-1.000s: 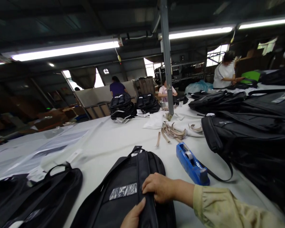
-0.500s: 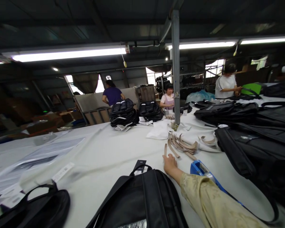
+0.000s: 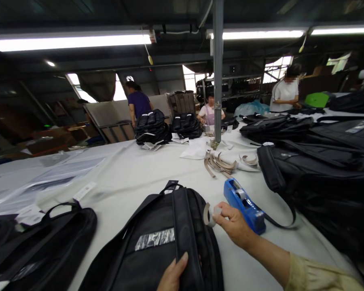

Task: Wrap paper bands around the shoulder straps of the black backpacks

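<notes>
A black backpack [image 3: 145, 230] lies on the table in front of me, with a shiny plastic-covered patch across its panel. My left hand [image 3: 173, 275] is closed round one of its padded shoulder straps [image 3: 186, 226], thumb on top. My right hand [image 3: 233, 222] pinches a curled brown-and-white strip [image 3: 210, 214] above the pack's right edge; a small translucent piece, perhaps tape, shows at the fingertips. Just beyond that hand stands a blue tape dispenser [image 3: 245, 206] with a roll in it. Behind it is a pile of similar brown strips [image 3: 220, 162].
Black backpacks lie at left [image 3: 48, 246] and are heaped at right [image 3: 315, 165]. Stacked packs [image 3: 151, 127] stand at the far edge. A metal post [image 3: 217, 81] rises beyond the strips. Several co-workers are in the background. Clear plastic bags [image 3: 63, 178] lie at left.
My right hand has come back from beside the strip pile to the backpack, carrying a strip. My left hand has come into view on the strap. The view has tilted down.
</notes>
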`<state>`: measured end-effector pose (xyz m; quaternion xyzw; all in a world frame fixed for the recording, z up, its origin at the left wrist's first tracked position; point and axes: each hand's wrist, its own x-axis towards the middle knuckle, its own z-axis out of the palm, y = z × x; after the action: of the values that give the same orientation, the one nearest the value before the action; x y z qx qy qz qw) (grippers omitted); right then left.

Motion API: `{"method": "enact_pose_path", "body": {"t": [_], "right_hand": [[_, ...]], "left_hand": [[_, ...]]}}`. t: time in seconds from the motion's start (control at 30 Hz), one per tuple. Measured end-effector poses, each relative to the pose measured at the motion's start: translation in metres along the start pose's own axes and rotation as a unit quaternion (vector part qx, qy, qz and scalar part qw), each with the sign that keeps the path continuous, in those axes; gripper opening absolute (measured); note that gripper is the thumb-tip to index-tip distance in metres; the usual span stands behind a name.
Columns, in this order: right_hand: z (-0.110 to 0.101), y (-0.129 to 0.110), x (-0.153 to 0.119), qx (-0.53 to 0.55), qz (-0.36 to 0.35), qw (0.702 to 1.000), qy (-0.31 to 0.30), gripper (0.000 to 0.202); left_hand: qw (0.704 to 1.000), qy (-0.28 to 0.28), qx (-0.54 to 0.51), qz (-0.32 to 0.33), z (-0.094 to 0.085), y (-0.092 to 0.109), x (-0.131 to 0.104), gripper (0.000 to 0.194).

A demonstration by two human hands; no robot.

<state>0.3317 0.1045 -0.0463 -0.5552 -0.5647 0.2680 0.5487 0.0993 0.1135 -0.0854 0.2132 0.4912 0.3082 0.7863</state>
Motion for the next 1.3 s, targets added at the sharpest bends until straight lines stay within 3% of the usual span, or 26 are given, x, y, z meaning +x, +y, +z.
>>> {"method": "enact_pose_path", "body": {"t": [0.13,0.33,0.43,0.5,0.6,0.73,0.87,1.07,1.17,1.3], "right_hand": [[-0.018,-0.017,-0.028,0.09,0.094,0.991,-0.016,0.03],[0.01,-0.012,-0.052,0.215,0.209,0.94,-0.165,0.019],[0.022,-0.015,-0.059,0.196,0.252,0.921,-0.225,0.044],[0.025,-0.019,-0.058,0.155,0.274,0.917,-0.246,0.036],[0.029,-0.024,-0.049,0.06,0.274,0.92,-0.273,0.004],[0.039,-0.03,-0.029,-0.031,0.225,0.93,-0.29,0.01],[0.055,-0.034,-0.016,-0.006,0.231,0.93,-0.284,0.005],[0.07,-0.029,-0.023,0.101,0.289,0.912,-0.274,0.013],[0.067,-0.023,-0.026,0.102,0.283,0.914,-0.271,0.011],[0.047,-0.015,-0.026,0.082,0.263,0.897,-0.346,0.002]], "left_hand": [[1.0,-0.001,-0.016,-0.016,0.021,0.007,-0.017,0.026],[0.998,-0.038,-0.004,-0.049,0.026,0.031,-0.036,0.021],[0.997,-0.029,0.032,-0.063,0.021,0.043,-0.044,0.022],[0.995,-0.018,0.06,-0.074,0.019,0.051,-0.048,0.024],[0.993,0.008,0.099,-0.071,0.022,0.059,-0.052,0.027],[0.99,0.025,0.119,-0.074,0.026,0.06,-0.053,0.031],[0.99,0.034,0.103,-0.094,0.025,0.054,-0.053,0.032],[0.991,0.007,0.102,-0.091,0.018,0.049,-0.048,0.03],[0.991,0.015,0.116,-0.061,0.016,0.047,-0.043,0.022],[0.992,0.029,0.115,-0.036,0.011,0.046,-0.041,0.01]]}}
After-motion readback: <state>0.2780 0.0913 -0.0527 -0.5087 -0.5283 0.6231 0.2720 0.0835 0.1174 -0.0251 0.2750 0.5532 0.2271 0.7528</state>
